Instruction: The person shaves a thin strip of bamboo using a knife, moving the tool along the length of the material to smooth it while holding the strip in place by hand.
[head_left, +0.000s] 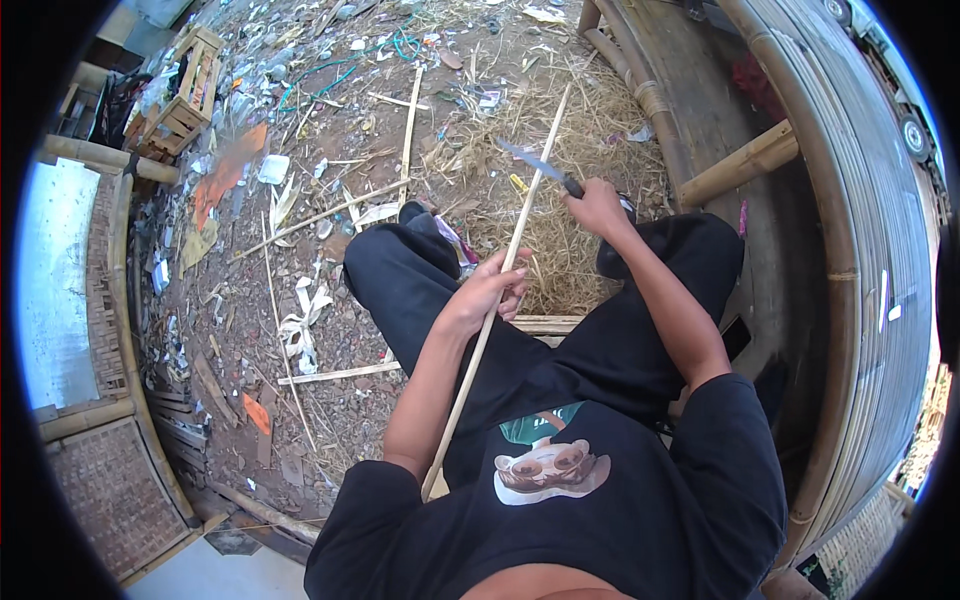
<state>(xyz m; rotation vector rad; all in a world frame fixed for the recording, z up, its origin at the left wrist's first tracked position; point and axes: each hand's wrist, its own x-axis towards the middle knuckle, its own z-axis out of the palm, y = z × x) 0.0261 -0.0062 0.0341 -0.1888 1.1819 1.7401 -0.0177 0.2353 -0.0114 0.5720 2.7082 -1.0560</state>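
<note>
A long, thin bamboo strip (522, 215) slants from beside my left side up and away between my knees. My left hand (488, 291) is closed around it near its middle, above my lap. In my right hand (599, 207), over my right knee, is the dark handle of a knife (535, 160). Its blade points to the far left and crosses the strip in the view; whether it touches the strip I cannot tell. The strip's near end lies by my left upper arm.
Dry shavings (570, 260) cover the ground between my feet. Cut bamboo strips (410, 125) and litter lie to the left. A wooden crate (185, 90) stands at the far left. A bamboo-framed bench (745, 160) runs along my right. Woven bamboo panels (110, 490) stand at the left edge.
</note>
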